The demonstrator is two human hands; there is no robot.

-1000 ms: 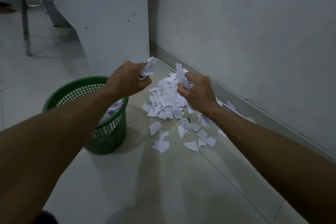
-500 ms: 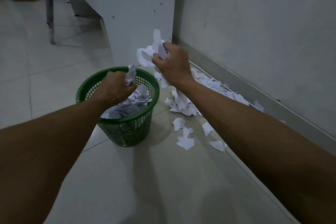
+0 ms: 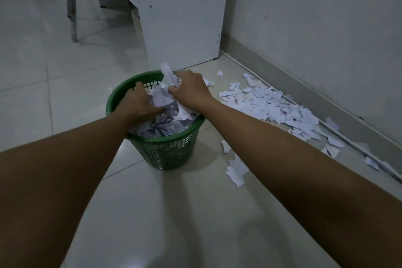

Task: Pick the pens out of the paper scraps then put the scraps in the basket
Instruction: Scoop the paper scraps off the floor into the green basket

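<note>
A green mesh basket (image 3: 169, 152) stands on the tiled floor, filled high with white paper scraps (image 3: 161, 128). My left hand (image 3: 139, 103) is down inside the basket's mouth, fingers spread on the scraps there. My right hand (image 3: 191, 90) is over the far rim, closed on a bunch of paper scraps (image 3: 168, 78) that sticks up above it. A long pile of scraps (image 3: 274, 106) lies on the floor to the right, along the wall. No pens show in this view.
A white cabinet panel (image 3: 180, 17) stands just behind the basket. The wall and its skirting (image 3: 304, 78) run along the right. A metal chair leg (image 3: 72, 6) stands at the back left. A few loose scraps (image 3: 236, 172) lie beside the basket.
Both hands carried scraps from the pile to the basket. The left hand has gone down into the basket and spread its fingers; the right hand has come over the rim, still gripping paper.
</note>
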